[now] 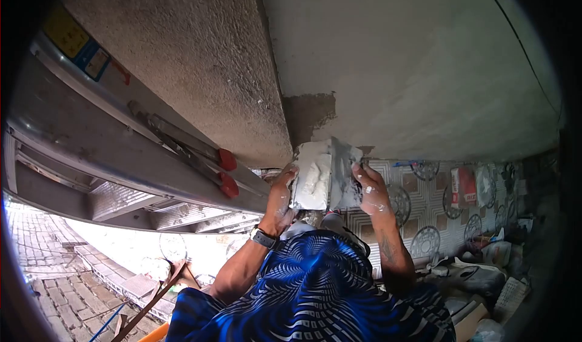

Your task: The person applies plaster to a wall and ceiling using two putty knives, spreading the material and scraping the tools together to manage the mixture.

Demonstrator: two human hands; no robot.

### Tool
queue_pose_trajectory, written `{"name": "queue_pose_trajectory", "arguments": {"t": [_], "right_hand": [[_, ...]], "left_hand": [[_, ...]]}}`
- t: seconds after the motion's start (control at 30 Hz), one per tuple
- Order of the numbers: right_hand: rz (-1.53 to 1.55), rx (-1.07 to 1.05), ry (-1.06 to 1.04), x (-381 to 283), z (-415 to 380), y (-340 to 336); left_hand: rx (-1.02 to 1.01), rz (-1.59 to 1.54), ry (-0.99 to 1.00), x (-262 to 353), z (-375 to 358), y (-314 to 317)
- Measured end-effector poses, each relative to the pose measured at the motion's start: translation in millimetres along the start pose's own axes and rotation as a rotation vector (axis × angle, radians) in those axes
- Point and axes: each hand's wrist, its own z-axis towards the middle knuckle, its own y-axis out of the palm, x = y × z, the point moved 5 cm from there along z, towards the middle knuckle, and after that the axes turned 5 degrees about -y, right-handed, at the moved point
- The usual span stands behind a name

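Note:
My left hand (280, 198), a watch on its wrist, is closed around a flat plastering trowel (301, 192) whose face carries a thick heap of white plaster (315, 178). Against its right edge stands a grey steel trowel (344, 178), smeared with white, which my right hand (373, 192) grips from the right side. Both handles are hidden. White splashes mark the fingers of my right hand. Just beyond the two blades, the wall (388, 69) has a smooth grey coat, with a darker bare patch (312, 115) beside the corner.
A metal ladder (109, 142) with red-tipped parts (228, 159) fills the left side, close to my left arm. A rough concrete surface (182, 51) rises above it. Patterned tiles (418, 190), a red-and-white bag (464, 186) and piled belongings (473, 278) lie at the right. A cable (515, 30) hangs on the wall.

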Motion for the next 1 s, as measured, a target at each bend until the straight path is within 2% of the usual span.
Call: {"name": "queue_pose_trajectory", "arguments": {"t": [0.03, 0.07, 0.13, 0.23, 0.33, 0.37, 0.47, 0.5, 0.57, 0.7, 0.87, 1.0], "right_hand": [[-0.009, -0.034, -0.006, -3.2, -0.1, -6.4], [-0.018, -0.023, -0.195, -9.3, -5.3, -10.8], [0.082, -0.059, -0.289, -27.3, -24.5, -13.5], [-0.083, 0.081, -0.119, -32.7, -28.6, -21.7], [-0.332, 0.135, -0.279, -51.5, -50.3, -4.9], [-0.5, 0.145, -0.322, -61.1, -57.3, 6.4], [-0.502, 0.163, -0.336, -39.5, -63.2, 10.4], [-0.349, 0.199, -0.319, -35.0, -62.7, 17.8], [-0.105, 0.227, -0.128, -22.8, -63.9, 16.8], [0.156, 0.227, -0.088, -25.2, -65.0, 32.5], [0.156, 0.221, -0.11, -25.2, -61.4, 37.3], [0.159, 0.237, -0.11, -25.2, -54.2, 41.7]], "left_hand": [[-0.081, -0.052, -0.007, 6.5, -4.2, 9.3], [-0.066, -0.025, 0.044, 14.8, -7.1, 10.0], [-0.038, 0.029, 0.145, 31.6, -11.8, 13.1], [0.016, 0.219, 0.291, 49.0, -13.6, 19.4], [0.028, 0.33, 0.421, 54.7, -12.1, 13.8], [0.041, 0.344, 0.461, 55.8, -13.1, 15.3], [0.147, 0.566, 0.62, 56.8, -11.8, 14.5], [0.196, 0.67, 0.679, 58.9, -14.2, 17.8], [0.139, 0.681, 0.673, 60.0, -19.9, 27.4], [0.071, 0.648, 0.78, 59.8, -26.6, 37.0], [0.04, 0.679, 0.839, 54.2, -39.5, 43.4], [-0.022, 0.77, 1.034, 44.0, -41.2, 37.9]]}}
